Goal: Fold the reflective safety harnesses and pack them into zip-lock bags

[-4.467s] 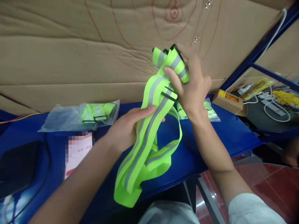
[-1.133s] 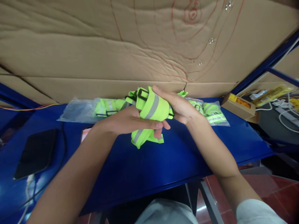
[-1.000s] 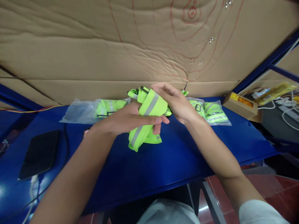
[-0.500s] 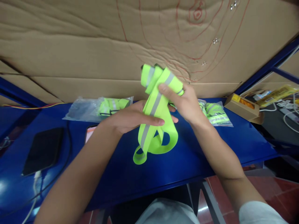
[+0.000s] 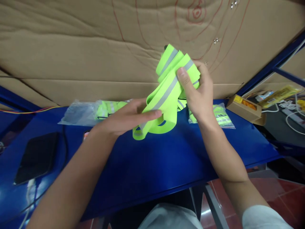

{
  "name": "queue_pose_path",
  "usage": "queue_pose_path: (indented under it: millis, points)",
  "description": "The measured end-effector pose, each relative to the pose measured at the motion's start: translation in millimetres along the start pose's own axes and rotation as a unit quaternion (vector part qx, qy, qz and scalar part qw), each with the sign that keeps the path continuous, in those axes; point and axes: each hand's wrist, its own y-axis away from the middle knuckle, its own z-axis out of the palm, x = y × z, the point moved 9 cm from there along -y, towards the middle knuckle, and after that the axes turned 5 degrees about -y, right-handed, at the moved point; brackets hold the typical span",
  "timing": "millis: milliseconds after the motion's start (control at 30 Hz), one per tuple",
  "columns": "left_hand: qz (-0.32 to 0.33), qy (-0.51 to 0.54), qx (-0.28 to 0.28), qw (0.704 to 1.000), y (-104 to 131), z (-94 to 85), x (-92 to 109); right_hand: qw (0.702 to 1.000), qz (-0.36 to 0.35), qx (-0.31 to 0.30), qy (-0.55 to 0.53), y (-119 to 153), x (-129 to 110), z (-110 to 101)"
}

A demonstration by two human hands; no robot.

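Observation:
Above the blue table I hold a neon-yellow reflective strap (image 5: 168, 95) with a grey stripe, gathered into folds. My right hand (image 5: 199, 89) grips the folded upper bundle, thumb on the front and fingers behind it. Lower down, my left hand (image 5: 128, 117) pinches the strap, its thumb across the front; its other fingers are mostly hidden behind the material. Loose loops hang beneath my left thumb. A small dark piece shows at the top of the bundle.
On the blue table (image 5: 147, 171) lie bagged neon straps, one pack (image 5: 107, 108) at left and another (image 5: 221, 116) at right. A black tablet (image 5: 37, 156) with a cable lies left. An open cardboard box (image 5: 245, 109) stands right. A cardboard panel (image 5: 83, 57) rises behind.
Both hands have lifted the strap, and the right hand has moved up and to the right with the folded end. The hanging loops are higher and shorter.

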Motion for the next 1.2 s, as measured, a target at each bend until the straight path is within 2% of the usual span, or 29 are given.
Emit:
queue_pose_path:
  millis: [167, 300, 433, 533, 600, 667, 767, 833, 900, 967, 1000, 1067, 1200]
  points:
    - [0.057, 0.128, -0.032, 0.990, -4, 4.4, 11, 0.996, -0.048, 0.038, 0.061, 1, -13, -11]
    - [0.059, 0.141, 0.029, 0.988, -11, 10.7, 3, 0.992, -0.086, 0.016, 0.088, 11, -19, 1]
    - [0.038, 0.209, 0.048, 0.976, -16, 34.4, -13, 0.983, -0.108, -0.042, 0.139, 21, -20, 16]
    - [-0.008, 0.254, 0.042, 0.966, -18, 55.0, -28, 0.979, -0.104, -0.073, 0.157, 24, -18, 20]
    - [-0.041, 0.255, 0.037, 0.965, -18, 60.2, -35, 0.983, -0.088, -0.083, 0.140, 22, -18, 20]
    - [-0.047, 0.219, 0.033, 0.974, -19, 53.5, -35, 0.990, -0.076, -0.078, 0.092, 19, -21, 16]
    - [-0.003, 0.057, 0.070, 0.996, -17, 20.8, -21, 0.996, -0.018, -0.085, 0.018, 12, -13, 14]
    - [0.016, -0.059, 0.062, 0.996, -14, 5.4, -12, 0.988, 0.075, -0.132, -0.032, 12, 9, 24]
    - [0.011, -0.121, -0.010, 0.993, -11, 6.6, -9, 0.956, 0.186, -0.203, -0.099, 20, 35, 41]
    - [-0.001, -0.147, -0.074, 0.986, -7, 11.9, -8, 0.920, 0.259, -0.248, -0.160, 30, 52, 56]
    - [-0.004, -0.159, -0.085, 0.984, -6, 13.0, -7, 0.912, 0.271, -0.252, -0.176, 32, 56, 60]
    - [-0.008, -0.164, -0.086, 0.983, -4, 13.8, -6, 0.917, 0.264, -0.232, -0.187, 33, 58, 62]
    - [-0.028, -0.100, -0.110, 0.988, -4, 22.6, -9, 0.920, 0.252, -0.220, -0.204, 34, 53, 65]
